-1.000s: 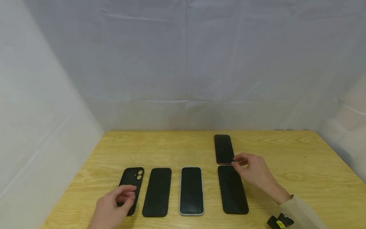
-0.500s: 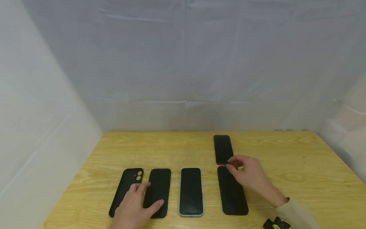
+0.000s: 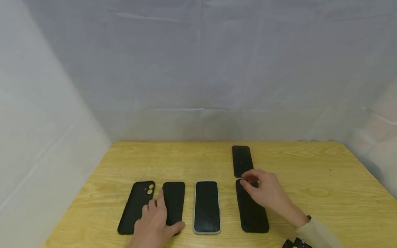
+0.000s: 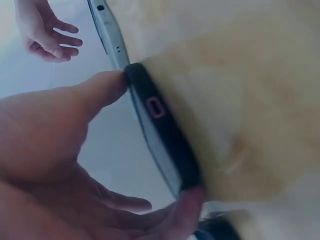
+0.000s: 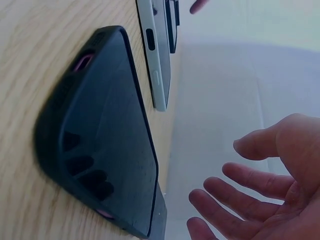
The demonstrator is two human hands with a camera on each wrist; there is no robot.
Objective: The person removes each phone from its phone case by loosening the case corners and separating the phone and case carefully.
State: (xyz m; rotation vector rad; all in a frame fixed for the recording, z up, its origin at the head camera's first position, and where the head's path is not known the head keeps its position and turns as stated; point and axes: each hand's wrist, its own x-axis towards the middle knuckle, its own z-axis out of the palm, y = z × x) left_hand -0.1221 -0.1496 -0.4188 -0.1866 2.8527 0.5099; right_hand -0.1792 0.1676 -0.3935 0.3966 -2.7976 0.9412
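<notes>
My left hand (image 3: 153,220) spans a phone in a black case (image 3: 176,199), lying screen up on the table. In the left wrist view the thumb touches one side edge and a fingertip the opposite one, with the charging port (image 4: 155,107) facing the camera. My right hand (image 3: 265,189) hovers, fingers loosely bent and holding nothing, over the top end of another black-cased phone (image 3: 252,218). Just beyond those fingers lies a smaller dark phone (image 3: 242,159). Between the hands is a phone in a white case (image 3: 207,206).
A bare black phone case (image 3: 136,206) with two round camera holes lies left of the left hand. The wooden table (image 3: 173,162) ends at a white cloth backdrop (image 3: 198,86), with a white cloth side (image 3: 46,155) on the left.
My left hand has moved right from over the bare case to the black-cased phone, its thumb and finger now at its edges. The right hand has drifted slightly left.
</notes>
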